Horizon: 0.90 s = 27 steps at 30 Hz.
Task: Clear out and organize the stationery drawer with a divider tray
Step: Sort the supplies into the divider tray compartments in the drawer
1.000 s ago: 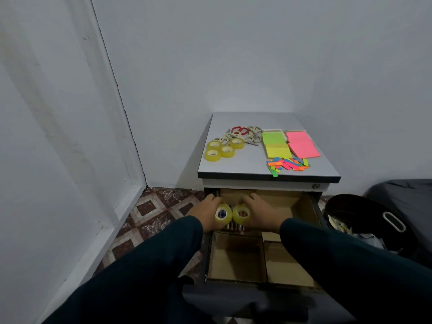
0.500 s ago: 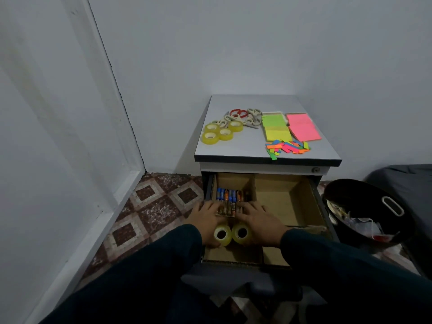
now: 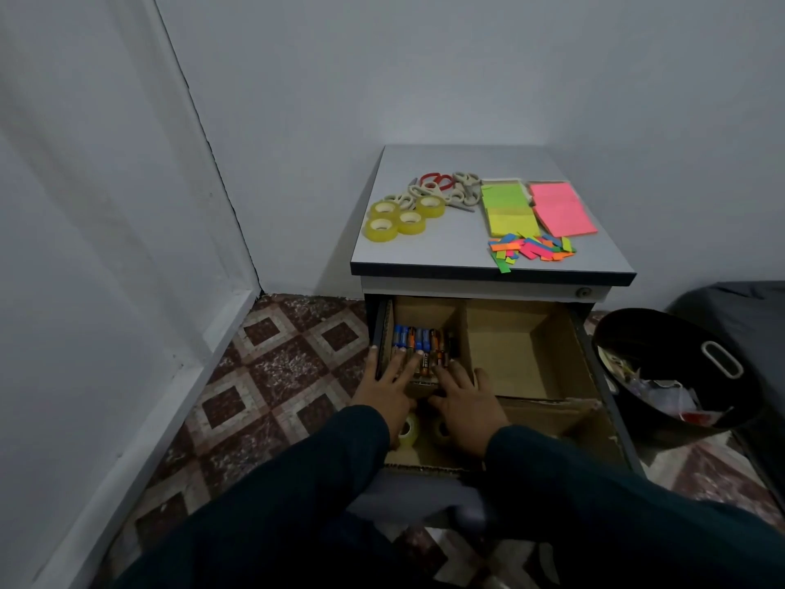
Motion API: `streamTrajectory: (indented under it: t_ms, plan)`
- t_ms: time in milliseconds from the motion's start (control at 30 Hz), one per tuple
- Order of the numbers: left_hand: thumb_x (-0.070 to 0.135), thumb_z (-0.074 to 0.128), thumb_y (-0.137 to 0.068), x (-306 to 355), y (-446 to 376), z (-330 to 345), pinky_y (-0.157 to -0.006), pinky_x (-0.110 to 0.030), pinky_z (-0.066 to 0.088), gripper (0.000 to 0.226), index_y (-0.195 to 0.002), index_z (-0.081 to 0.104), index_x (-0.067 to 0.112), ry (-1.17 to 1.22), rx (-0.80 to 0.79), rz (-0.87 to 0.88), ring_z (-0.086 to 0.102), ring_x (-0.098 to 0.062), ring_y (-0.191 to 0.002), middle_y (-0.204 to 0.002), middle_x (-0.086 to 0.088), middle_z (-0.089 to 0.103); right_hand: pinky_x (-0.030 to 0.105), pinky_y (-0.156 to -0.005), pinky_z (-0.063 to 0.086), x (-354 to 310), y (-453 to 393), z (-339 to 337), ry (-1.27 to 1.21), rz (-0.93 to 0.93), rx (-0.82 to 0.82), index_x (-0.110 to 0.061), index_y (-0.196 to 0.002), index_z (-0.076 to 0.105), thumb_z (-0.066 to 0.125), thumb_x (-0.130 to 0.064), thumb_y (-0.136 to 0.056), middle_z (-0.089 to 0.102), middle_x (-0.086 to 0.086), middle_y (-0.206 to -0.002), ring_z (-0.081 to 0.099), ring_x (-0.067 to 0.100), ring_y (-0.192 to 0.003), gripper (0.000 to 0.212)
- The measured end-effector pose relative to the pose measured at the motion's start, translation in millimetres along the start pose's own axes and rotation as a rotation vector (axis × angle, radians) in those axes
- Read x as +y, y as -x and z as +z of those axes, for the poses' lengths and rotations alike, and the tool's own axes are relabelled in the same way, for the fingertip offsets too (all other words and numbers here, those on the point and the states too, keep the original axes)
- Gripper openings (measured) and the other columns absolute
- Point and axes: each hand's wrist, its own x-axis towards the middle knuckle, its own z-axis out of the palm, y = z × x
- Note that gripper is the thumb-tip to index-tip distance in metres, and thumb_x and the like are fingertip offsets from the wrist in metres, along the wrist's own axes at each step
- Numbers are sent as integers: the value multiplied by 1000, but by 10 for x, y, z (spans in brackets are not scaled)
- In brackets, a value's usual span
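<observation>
Both arms, in dark sleeves, reached forward and down into the open drawer [image 3: 594, 359] of a small cabinet. The left hand [image 3: 388, 386] lay palm down with its fingers spread and straight, the fingertips resting on the batteries [image 3: 422, 344] in the rear left compartment of the cardboard divider tray [image 3: 463, 333]; its outermost finger sat at the drawer's left edge. The right hand [image 3: 465, 399] lay flat just beside it, fingers likewise extended and relaxed, pointing toward the same compartment and crossing the divider wall. Neither hand gripped anything; both were released.

Beneath the wrists, in the front left compartment, stood two tape rolls [image 3: 410, 429] side by side, partly hidden by the hands. The rear right compartment held only bare cardboard.

On the counter [image 3: 467, 163] above the drawer lay four more yellow tape rolls [image 3: 403, 218] in a cluster, several scissors [image 3: 441, 189] behind them, green and yellow sticky notes [image 3: 507, 208], a pink sticky note pad [image 3: 560, 208], and a loose heap of coloured page flags [image 3: 531, 246] near the front edge. A black bin [image 3: 662, 346] with scraps inside stood on the tiled floor to the right of the cabinet.
</observation>
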Motion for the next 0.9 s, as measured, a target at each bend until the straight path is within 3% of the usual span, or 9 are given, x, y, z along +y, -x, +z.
streamTrajectory:
  t_ms: [367,600,900]
  plan:
    - [33,59,-89,32,18,26,-110,-64,-7,52,-138,45,29,102,51,-40,-13,-34,-144,-156,-4,-23,56,-114,10,-49,-46,152,20,60,107,-26,-144,35,45,-31,-97,0,9,-158,4,35,-144,49]
    - [33,59,-89,32,-6,60,-111,-63,-5,65,-146,30,33,122,52,-44,-7,-34,-145,-157,-4,-19,55,-115,11,-45,-66,162,33,61,98,-23,-145,35,44,-29,-97,1,9,-158,6,35,-143,49]
    - [36,67,-82,30,-57,114,-111,-63,-3,77,-147,26,33,79,29,-44,-4,-35,-144,-157,-5,-18,52,-115,14,-51,-49,142,5,71,112,-20,-144,33,45,-29,-96,7,10,-157,12,32,-142,50]
